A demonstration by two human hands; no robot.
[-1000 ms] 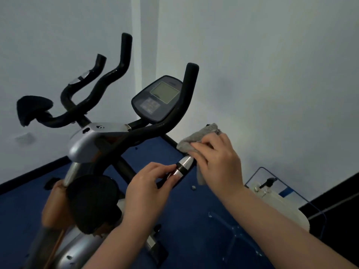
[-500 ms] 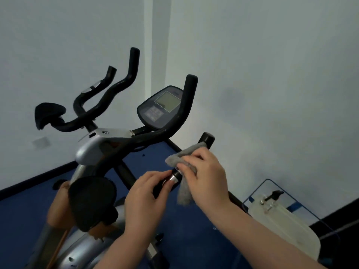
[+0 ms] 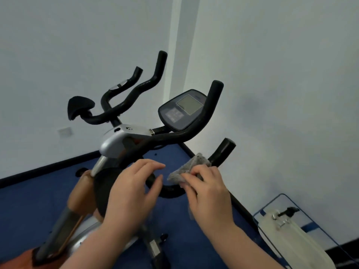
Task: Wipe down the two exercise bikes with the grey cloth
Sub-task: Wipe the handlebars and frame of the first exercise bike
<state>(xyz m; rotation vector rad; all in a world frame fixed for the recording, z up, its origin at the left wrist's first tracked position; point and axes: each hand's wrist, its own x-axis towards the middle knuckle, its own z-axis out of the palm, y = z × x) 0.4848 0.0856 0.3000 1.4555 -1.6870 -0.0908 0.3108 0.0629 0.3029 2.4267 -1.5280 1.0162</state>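
Blue floor (image 3: 194, 226) meets white walls (image 3: 281, 74) at a corner. Grey cloth (image 3: 187, 169), crumpled and mottled, is pinched in the right hand (image 3: 207, 193) against the near exercise bike's black handlebar (image 3: 223, 150). Left hand (image 3: 132, 193) hovers beside it, fingers spread. Console (image 3: 182, 109) markings unreadable.

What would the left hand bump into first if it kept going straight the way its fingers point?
Probably the grey cloth that the right hand presses on the black handlebar. The left hand points its straight fingers right and slightly up, a small gap short of the cloth. Depth is unclear, so it may pass above.
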